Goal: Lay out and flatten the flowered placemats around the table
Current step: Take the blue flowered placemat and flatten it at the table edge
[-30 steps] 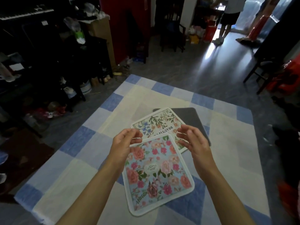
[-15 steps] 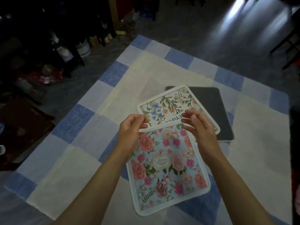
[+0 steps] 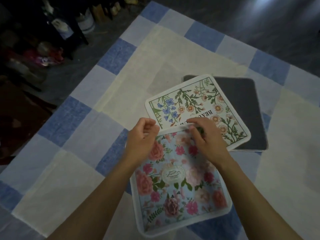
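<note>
Pinching the rose placemat (image 3: 180, 186) by its far edge, left hand (image 3: 141, 144) and right hand (image 3: 206, 141) held it above the tabletop (image 3: 69, 153)

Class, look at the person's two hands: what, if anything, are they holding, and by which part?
Both hands hold the rose placemat by its far white edge: the left hand pinches near the far left corner, the right hand grips further along that edge.

Your left hand (image 3: 142, 141) and right hand (image 3: 206, 139) pinch the rose placemat's (image 3: 178, 184) far edge above the checked tablecloth (image 3: 69, 153).
</note>
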A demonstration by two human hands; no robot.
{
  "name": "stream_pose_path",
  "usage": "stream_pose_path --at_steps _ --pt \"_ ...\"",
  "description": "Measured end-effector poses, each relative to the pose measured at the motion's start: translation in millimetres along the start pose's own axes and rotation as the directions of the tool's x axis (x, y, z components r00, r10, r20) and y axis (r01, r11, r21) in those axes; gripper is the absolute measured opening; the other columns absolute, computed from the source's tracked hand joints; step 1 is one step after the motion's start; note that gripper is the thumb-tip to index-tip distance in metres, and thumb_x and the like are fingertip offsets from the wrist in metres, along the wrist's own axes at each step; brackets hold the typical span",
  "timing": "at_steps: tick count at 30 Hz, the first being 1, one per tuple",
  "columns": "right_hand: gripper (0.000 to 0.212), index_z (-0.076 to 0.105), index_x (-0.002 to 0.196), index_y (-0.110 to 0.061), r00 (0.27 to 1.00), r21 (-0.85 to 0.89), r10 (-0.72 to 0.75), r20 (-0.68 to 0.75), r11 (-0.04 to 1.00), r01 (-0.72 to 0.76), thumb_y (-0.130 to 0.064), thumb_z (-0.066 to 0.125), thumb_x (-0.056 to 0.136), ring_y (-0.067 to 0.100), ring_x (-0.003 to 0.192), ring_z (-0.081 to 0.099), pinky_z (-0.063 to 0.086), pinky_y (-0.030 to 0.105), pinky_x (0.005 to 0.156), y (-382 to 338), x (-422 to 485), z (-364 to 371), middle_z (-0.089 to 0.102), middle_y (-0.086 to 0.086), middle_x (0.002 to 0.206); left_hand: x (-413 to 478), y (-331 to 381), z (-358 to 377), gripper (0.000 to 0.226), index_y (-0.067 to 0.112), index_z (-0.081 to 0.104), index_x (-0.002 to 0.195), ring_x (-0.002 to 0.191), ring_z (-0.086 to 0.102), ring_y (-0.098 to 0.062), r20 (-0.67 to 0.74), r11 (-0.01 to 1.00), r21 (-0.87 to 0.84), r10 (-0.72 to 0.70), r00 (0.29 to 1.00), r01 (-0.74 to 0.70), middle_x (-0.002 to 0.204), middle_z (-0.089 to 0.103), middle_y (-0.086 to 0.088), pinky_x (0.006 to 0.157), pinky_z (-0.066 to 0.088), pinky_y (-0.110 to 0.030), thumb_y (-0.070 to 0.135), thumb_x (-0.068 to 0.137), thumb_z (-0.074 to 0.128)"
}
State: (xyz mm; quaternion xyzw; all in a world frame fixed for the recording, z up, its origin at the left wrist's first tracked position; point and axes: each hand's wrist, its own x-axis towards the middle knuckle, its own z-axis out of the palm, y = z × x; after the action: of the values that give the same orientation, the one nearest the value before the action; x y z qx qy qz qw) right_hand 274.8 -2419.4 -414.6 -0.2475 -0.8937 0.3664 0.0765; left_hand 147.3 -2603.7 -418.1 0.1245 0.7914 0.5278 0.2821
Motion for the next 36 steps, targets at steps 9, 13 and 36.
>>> stream_pose_path --at_steps 9,13,36 --pt "0.028 0.068 0.115 -0.015 0.996 -0.321 -0.081 0.042 0.943 0.090 -0.015 0.066 0.088 0.024 0.111 0.052 0.040 0.039 0.097 13.1 6.6 25.5 0.064 0.002 0.117 14.7 -17.0 7.4 0.038 0.019 0.055 0.125 0.102 0.049 -0.024 0.174 0.540 0.802 0.195 0.965 -0.254 0.114 0.057 -0.005 0.086 0.044 -0.041 0.031 0.090 0.059" --pt "0.031 0.065 0.124 -0.015 0.995 -0.346 -0.075 0.067 0.933 0.094 -0.017 0.061 0.093 0.024 0.114 0.052 0.041 0.041 0.100 16.6 12.5 27.5 0.063 0.004 0.121 12.9 -23.9 10.3 0.036 0.017 0.055 0.123 0.102 0.049 -0.024 0.184 0.437 0.867 0.168 0.968 -0.241 0.114 0.057 -0.005 0.086 0.045 -0.041 0.031 0.090 0.058" --pt "0.013 0.069 0.096 -0.003 0.962 -0.162 -0.040 -0.270 0.987 -0.004 0.004 0.064 0.087 0.031 0.088 0.052 0.045 0.041 0.075 -13.8 -86.6 -24.8 0.061 0.012 0.093 -48.9 31.0 10.0 0.014 0.010 0.058 0.093 0.083 0.046 -0.024 0.322 0.401 0.745 0.483 0.814 -0.533 0.093 0.056 -0.008 0.062 0.045 -0.042 0.000 0.086 0.065"
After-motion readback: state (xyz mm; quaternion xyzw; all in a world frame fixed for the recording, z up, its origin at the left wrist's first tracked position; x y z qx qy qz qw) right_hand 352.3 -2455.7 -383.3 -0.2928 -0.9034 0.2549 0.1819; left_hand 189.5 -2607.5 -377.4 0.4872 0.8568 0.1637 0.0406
